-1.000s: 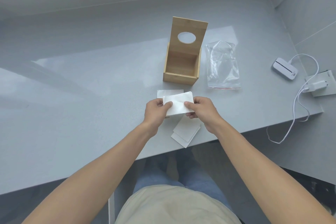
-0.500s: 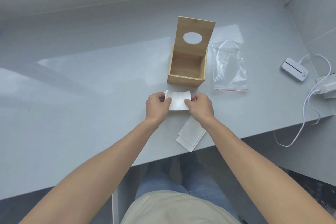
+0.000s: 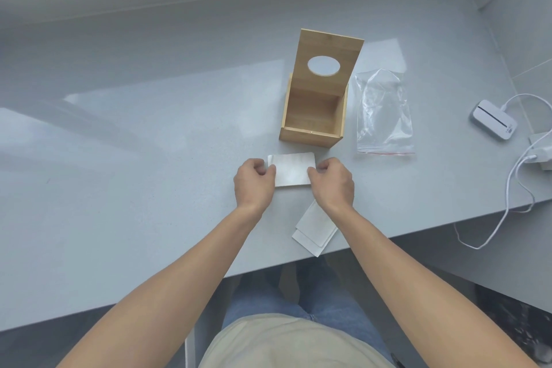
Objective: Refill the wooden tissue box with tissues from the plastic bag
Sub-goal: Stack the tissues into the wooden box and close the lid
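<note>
- Left hand (image 3: 254, 182) pinches the left edge of a white tissue stack (image 3: 292, 170), fingers curled round it, at the centre of the frame.
- Right hand (image 3: 331, 182) mirrors it, pinching the right edge; the stack lies flat on the grey bench (image 3: 134, 158), or very nearly.
- Just above it sits the wooden tissue box (image 3: 313, 116), lid (image 3: 327, 60) tipped upright, its cavity looking empty.
- Right of the box lies the plastic bag (image 3: 383, 116), flat and seemingly empty.
- More tissues (image 3: 316, 227) lie lower down, by the bench edge, partly under the right wrist.
- To my eye the job now is squaring the stack: keep both pinches level and the edges flush, so it fits between the walls.
- Lower it flat into the box; a tilted stack could snag on the front wall.
</note>
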